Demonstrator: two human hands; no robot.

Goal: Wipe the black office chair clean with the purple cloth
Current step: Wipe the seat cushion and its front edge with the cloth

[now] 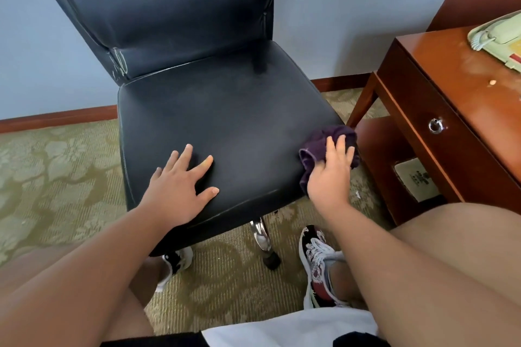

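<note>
The black office chair (214,110) stands in front of me, its padded seat and tall backrest facing the camera. My left hand (180,186) lies flat on the front left of the seat, fingers spread, holding nothing. The purple cloth (324,146) is bunched at the seat's front right corner. My right hand (331,172) presses down on the cloth with fingers spread over it. Part of the cloth hangs over the seat edge beneath my palm.
A brown wooden desk (439,110) with a ring-pull drawer stands close on the right, a pale green telephone (496,34) on top. A chrome chair leg (260,236) and my two shoes rest on the patterned green carpet. A grey wall is behind the chair.
</note>
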